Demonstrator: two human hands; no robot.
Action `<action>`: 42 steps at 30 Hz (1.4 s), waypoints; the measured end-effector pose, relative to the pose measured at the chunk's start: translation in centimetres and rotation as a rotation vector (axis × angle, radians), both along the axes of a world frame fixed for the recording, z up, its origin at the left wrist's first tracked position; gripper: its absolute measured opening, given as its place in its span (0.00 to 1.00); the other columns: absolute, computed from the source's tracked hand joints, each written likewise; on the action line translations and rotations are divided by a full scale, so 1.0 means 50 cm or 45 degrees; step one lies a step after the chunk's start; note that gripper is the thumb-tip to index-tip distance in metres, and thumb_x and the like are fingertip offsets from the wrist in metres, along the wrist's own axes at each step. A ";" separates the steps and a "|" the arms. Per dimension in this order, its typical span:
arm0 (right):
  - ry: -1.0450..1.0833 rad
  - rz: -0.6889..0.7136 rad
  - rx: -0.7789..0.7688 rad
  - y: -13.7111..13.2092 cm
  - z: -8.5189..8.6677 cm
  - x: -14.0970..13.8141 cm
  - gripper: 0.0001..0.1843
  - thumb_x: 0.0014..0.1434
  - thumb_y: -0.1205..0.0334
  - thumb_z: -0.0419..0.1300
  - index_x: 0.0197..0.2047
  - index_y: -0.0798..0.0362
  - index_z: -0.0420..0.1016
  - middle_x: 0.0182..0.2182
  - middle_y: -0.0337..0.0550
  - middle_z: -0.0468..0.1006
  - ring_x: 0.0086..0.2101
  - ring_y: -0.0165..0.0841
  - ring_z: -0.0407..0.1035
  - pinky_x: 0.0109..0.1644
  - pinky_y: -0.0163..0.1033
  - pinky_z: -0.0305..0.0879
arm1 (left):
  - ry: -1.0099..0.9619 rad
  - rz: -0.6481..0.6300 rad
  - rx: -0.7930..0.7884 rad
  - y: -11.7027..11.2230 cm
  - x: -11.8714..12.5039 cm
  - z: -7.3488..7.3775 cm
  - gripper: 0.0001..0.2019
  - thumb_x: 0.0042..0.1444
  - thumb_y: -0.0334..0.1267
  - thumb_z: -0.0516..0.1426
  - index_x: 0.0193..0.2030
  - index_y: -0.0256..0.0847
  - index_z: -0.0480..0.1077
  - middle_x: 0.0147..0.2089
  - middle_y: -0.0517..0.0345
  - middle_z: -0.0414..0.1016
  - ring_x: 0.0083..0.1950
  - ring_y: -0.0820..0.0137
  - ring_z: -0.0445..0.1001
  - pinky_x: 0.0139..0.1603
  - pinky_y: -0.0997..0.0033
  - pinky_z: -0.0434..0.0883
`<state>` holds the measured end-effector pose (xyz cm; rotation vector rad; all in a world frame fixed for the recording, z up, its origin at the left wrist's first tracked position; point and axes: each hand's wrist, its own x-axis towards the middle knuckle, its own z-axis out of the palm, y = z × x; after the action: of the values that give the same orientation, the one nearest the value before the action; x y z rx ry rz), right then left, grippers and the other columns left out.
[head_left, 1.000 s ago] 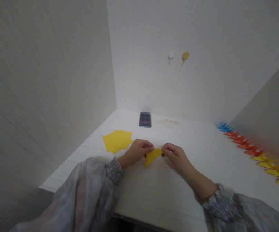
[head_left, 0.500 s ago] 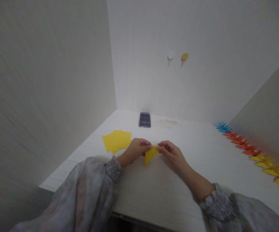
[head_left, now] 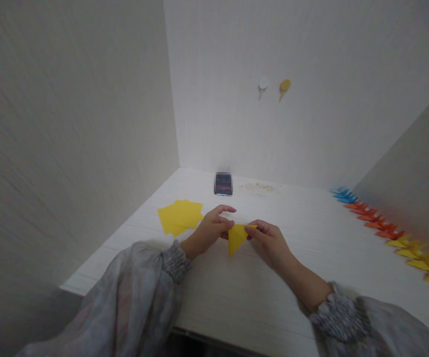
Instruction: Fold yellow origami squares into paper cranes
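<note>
A piece of yellow origami paper [head_left: 237,238], folded into a triangle with one point hanging down, is held between my two hands above the white table. My left hand [head_left: 213,227] pinches its upper left corner between thumb and fingers, with the index finger stretched out away from the paper. At the upper right corner, my right hand [head_left: 269,239] grips the paper between thumb and fingertips. Several square yellow sheets [head_left: 180,216] lie in an overlapping pile just left of my left hand.
A phone [head_left: 223,184] with a blurred screen lies by the back wall. Along the right side runs a row of folded paper figures in blue [head_left: 344,195], orange-red [head_left: 376,219] and yellow [head_left: 422,260]. White [head_left: 262,85] and yellow [head_left: 284,86] hooks are on the wall. The table's front edge [head_left: 214,339] is near me.
The folded paper has shifted slightly right and turned so its top edge is level. My left index finger has lifted and stretched out. My right hand has moved slightly right.
</note>
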<state>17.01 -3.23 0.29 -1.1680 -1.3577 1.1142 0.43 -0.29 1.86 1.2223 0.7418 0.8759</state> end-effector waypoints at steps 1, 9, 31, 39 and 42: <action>0.034 -0.016 0.003 0.000 0.003 0.000 0.11 0.46 0.55 0.58 0.22 0.54 0.69 0.19 0.37 0.69 0.23 0.29 0.62 0.29 0.34 0.57 | 0.002 0.010 -0.006 -0.001 0.001 0.001 0.20 0.45 0.37 0.58 0.45 0.38 0.58 0.23 0.62 0.72 0.24 0.73 0.73 0.27 0.71 0.71; 0.118 -0.081 -0.009 -0.004 0.013 -0.001 0.13 0.47 0.53 0.58 0.22 0.54 0.69 0.20 0.38 0.70 0.23 0.28 0.63 0.30 0.34 0.59 | 0.080 0.068 0.010 0.006 0.004 -0.007 0.19 0.41 0.37 0.62 0.39 0.36 0.62 0.27 0.57 0.73 0.29 0.72 0.73 0.28 0.73 0.71; -0.348 0.031 0.191 -0.019 0.012 -0.021 0.12 0.49 0.58 0.59 0.37 0.51 0.74 0.30 0.41 0.78 0.32 0.34 0.72 0.39 0.39 0.67 | 0.384 0.225 0.508 0.005 0.005 -0.011 0.12 0.42 0.45 0.60 0.25 0.37 0.70 0.37 0.54 0.74 0.39 0.70 0.70 0.42 0.71 0.66; -0.319 0.032 0.179 -0.016 0.002 -0.018 0.13 0.50 0.56 0.58 0.38 0.52 0.74 0.33 0.42 0.78 0.33 0.35 0.72 0.40 0.40 0.67 | 0.240 0.132 0.322 0.000 0.008 -0.005 0.14 0.42 0.46 0.59 0.27 0.34 0.70 0.34 0.54 0.74 0.35 0.71 0.71 0.39 0.72 0.66; -0.259 0.036 0.162 -0.014 -0.005 -0.019 0.14 0.50 0.55 0.58 0.38 0.53 0.73 0.34 0.44 0.78 0.34 0.35 0.72 0.41 0.41 0.68 | 0.228 0.123 0.301 0.004 0.006 -0.010 0.15 0.42 0.46 0.59 0.29 0.35 0.71 0.34 0.54 0.74 0.35 0.71 0.71 0.39 0.71 0.67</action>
<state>16.07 -3.95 0.07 -1.1968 -1.5818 0.9330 0.75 -0.12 1.34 1.4991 0.8639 0.9621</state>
